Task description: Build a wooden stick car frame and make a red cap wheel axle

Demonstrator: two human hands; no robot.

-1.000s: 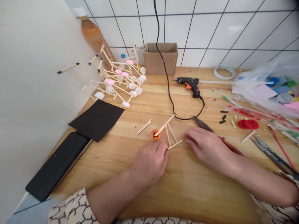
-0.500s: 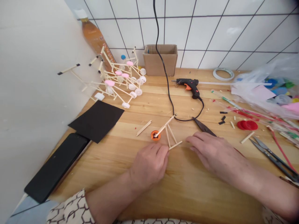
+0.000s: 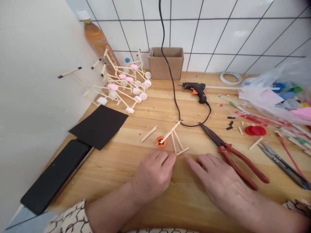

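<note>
My left hand (image 3: pixel 153 172) is closed in a pinch at the near left end of a small wooden stick frame (image 3: pixel 177 142). Thin sticks form this frame: one long slanted stick, two legs and a short crossbar. Its far left end rests on an orange bottle cap (image 3: pixel 161 141) with dark bits inside. My right hand (image 3: pixel 211 173) lies low over the table, fingers stretched forward, the index tip just short of the crossbar's right end. Beside the right hand are pliers with red handles (image 3: pixel 239 161). Two loose sticks (image 3: pixel 149 134) lie left of the cap.
A black glue gun (image 3: pixel 194 89) lies behind, its cable (image 3: pixel 175 97) looping near the frame. Finished stick models with white wheels (image 3: pixel 130 110), black paper (image 3: pixel 99 126) and a phone (image 3: pixel 58 174) are left. Snips (image 3: pixel 282 165), red caps (image 3: pixel 255 130) and a plastic bag (image 3: pixel 274 94) are right.
My right hand has moved left and nearer to me, closing in on the crossbar and uncovering the pliers' red handles. My left hand stays at the frame.
</note>
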